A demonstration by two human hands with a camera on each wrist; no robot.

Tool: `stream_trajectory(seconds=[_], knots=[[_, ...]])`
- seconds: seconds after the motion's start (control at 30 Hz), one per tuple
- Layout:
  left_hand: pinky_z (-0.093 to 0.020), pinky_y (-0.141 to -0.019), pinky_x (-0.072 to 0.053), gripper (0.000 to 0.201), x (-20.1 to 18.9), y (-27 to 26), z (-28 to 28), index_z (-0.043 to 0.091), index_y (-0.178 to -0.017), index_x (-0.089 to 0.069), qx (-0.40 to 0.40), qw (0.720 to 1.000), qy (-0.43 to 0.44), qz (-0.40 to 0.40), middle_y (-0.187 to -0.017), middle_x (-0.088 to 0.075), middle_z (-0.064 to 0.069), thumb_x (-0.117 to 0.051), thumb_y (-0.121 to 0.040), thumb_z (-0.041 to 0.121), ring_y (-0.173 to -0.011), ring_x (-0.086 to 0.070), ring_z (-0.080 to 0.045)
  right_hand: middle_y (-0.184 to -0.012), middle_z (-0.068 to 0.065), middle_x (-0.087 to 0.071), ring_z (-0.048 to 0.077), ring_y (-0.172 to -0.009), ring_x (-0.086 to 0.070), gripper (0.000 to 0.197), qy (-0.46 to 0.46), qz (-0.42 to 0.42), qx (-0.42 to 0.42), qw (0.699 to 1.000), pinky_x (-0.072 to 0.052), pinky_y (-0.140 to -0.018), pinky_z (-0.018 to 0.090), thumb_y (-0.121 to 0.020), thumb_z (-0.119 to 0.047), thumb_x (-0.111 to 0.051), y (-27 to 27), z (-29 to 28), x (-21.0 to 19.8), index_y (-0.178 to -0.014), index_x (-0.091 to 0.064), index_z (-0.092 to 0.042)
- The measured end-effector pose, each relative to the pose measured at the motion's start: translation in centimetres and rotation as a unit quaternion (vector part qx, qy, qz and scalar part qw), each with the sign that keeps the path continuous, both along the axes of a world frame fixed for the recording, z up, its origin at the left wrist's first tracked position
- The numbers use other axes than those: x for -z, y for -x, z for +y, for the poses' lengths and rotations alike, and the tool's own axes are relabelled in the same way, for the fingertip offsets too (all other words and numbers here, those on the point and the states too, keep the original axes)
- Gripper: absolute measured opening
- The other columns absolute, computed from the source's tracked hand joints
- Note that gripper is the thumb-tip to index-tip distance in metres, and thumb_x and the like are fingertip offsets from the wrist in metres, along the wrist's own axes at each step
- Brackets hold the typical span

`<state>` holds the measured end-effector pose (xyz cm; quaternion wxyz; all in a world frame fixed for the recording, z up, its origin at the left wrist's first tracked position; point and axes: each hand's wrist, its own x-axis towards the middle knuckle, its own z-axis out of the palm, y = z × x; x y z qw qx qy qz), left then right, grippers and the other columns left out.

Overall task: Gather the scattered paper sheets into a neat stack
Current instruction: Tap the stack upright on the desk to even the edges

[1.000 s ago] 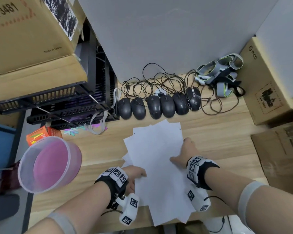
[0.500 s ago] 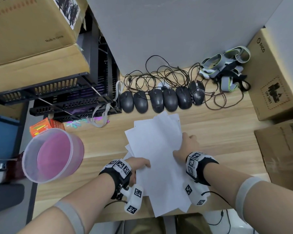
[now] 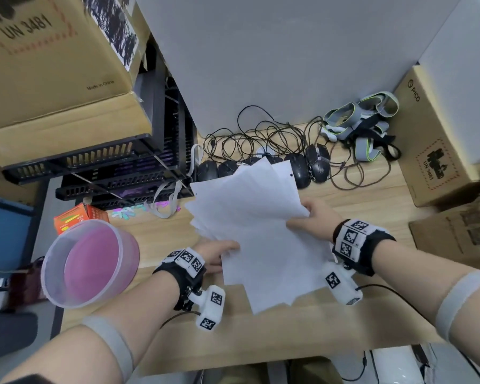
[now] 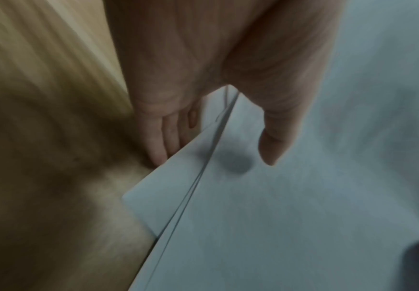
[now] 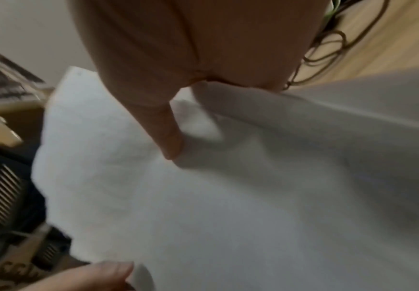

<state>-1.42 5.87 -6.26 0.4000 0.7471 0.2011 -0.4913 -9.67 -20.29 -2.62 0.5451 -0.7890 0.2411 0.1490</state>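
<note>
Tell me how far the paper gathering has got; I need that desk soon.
Done: the paper sheets are collected into one bundle. In hand: the left hand and right hand grip its opposite edges, tilting it above the wooden desk. Left: the corners remain fanned, so squaring up and setting down remain.

A wooden desk lies under the hands, backed by a plain grey wall beyond them. Black trays under cardboard boxes rise to the far left. More boxes stand right. Even light falls overhead.
</note>
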Motion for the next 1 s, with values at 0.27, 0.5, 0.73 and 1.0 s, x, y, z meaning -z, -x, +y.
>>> stream_trajectory(seconds=[0.27, 0.5, 0.73, 1.0], knots=[[-0.049, -0.109, -0.048, 0.077, -4.2, -5.7, -1.8, 0.026, -0.108, -0.075, -0.001, 0.97, 0.095, -0.226, -0.117, -0.076, -0.001, -0.092, -0.041, 0.06, -0.115, -0.068, -0.024, -0.077, 0.0, -0.069, -0.001, -0.067, -0.064, 0.027, -0.082, -0.163, 0.037, 0.982, -0.051, -0.065, 0.016, -0.075, 0.014, -0.072, -1.5, -2.7, -6.3, -0.074, -0.062, -0.011], [-0.038, -0.081, -0.061, 0.043, -10.4, -4.7, -5.2, -0.024, -0.099, -0.064, -0.017, 0.923, 0.142, -0.358, -0.095, -0.074, -0.022, -0.083, -0.077, 0.008, -0.082, -0.074, -0.005, -0.109, -0.002, -0.07, 0.011, -0.101, -0.066, 0.047, -0.054, -0.182, 0.143, 0.971, -0.049, -0.092, 0.031, -0.072, -0.003, -0.081, -1.1, -2.9, -5.7, -0.109, -0.063, -0.025], [-0.032, -0.083, -0.053, 0.022, -8.4, -3.9, -5.5, 0.004, -0.089, -0.064, -0.041, 0.942, 0.114, -0.313, -0.088, -0.069, -0.008, -0.073, -0.071, -0.004, -0.088, -0.068, -0.029, -0.097, -0.002, -0.071, 0.003, -0.085, -0.069, 0.041, -0.076, -0.176, 0.159, 0.969, -0.054, -0.072, 0.012, -0.071, 0.006, -0.079, -0.3, -2.3, -5.3, -0.101, -0.066, -0.019], [-0.048, -0.099, -0.055, 0.047, -6.9, -3.7, -6.0, 0.003, -0.1, -0.065, -0.009, 0.958, 0.104, -0.267, -0.108, -0.072, -0.019, -0.058, -0.054, -0.004, -0.109, -0.067, -0.039, -0.095, 0.005, -0.071, 0.016, -0.086, -0.068, 0.036, -0.035, -0.186, 0.199, 0.962, -0.056, -0.076, 0.025, -0.071, 0.007, -0.07, -0.9, -1.5, -4.1, -0.095, -0.064, -0.019]])
